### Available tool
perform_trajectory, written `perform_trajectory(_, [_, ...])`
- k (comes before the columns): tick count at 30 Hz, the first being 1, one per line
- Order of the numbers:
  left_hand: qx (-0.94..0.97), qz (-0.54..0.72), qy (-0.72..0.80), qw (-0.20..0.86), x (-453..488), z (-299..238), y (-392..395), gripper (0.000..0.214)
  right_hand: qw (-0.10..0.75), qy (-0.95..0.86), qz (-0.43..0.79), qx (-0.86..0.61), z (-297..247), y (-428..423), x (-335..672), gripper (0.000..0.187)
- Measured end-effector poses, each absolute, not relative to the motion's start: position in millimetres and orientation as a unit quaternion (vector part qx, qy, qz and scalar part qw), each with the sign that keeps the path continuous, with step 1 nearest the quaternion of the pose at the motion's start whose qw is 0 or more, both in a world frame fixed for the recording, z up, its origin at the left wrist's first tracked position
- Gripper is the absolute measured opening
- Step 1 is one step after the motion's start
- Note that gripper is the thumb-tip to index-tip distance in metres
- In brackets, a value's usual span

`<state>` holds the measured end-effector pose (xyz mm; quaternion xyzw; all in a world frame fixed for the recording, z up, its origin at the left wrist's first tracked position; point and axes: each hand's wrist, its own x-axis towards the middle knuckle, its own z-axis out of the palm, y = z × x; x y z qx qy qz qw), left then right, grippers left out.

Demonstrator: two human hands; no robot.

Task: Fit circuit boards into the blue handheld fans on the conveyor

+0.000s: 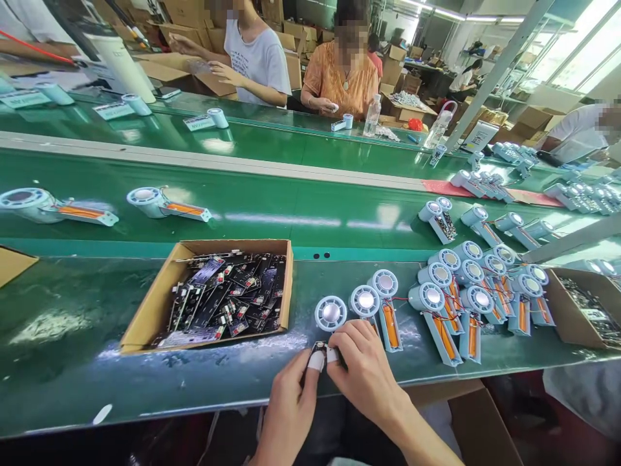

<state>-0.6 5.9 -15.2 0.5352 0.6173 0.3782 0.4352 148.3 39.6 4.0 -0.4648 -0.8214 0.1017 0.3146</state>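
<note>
Near the table's front edge, my left hand (292, 398) closes around the lower part of a light-blue handheld fan (331, 313), whose round head points away from me. My left thumb, wrapped in a white cover, presses on a small dark circuit board (319, 347) at the fan's handle. From the other side my right hand (361, 369) curls over the same spot, its white-covered thumb against the board. Most of the handle is hidden by my fingers. Just beyond my right hand lies another fan (365, 301), partly covered by it.
A cardboard box (127, 327) of black circuit boards stands to the left. Several fans with orange-filled handles (442, 336) crowd the right, beside another box (572, 323). Behind runs a green conveyor (301, 223) carrying more fans. Co-workers (342, 81) sit across it.
</note>
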Motion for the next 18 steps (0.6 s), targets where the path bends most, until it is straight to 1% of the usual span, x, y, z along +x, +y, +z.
perform_trajectory(3, [0.578,0.387,0.612,0.377,1.8,-18.3,4.0,0.033,0.302,-0.825,0.085,-0.47,5.4,38.2,145.2,0.019])
perform_trajectory(7, [0.645,0.391,0.606,0.252,0.6,-29.8,-0.2,0.029,0.276,-0.838,0.068,-0.465,7.9,37.9,142.3,0.02])
perform_trajectory(9, [0.667,0.378,0.602,0.222,-3.2,-33.2,-0.5,0.029,0.262,-0.846,0.067,-0.46,9.6,38.8,142.5,0.021])
perform_trajectory(12, [0.692,0.355,0.579,0.245,-11.2,-29.8,3.5,0.029,0.255,-0.851,0.084,-0.452,11.8,40.6,144.9,0.021])
perform_trajectory(15, [0.709,0.338,0.55,0.281,-18.7,-20.9,10.0,0.026,0.256,-0.85,0.114,-0.447,13.5,42.2,148.0,0.018])
perform_trajectory(18, [0.723,0.327,0.532,0.296,-24.1,-14.7,15.4,0.026,0.249,-0.852,0.142,-0.438,15.5,44.1,151.6,0.016])
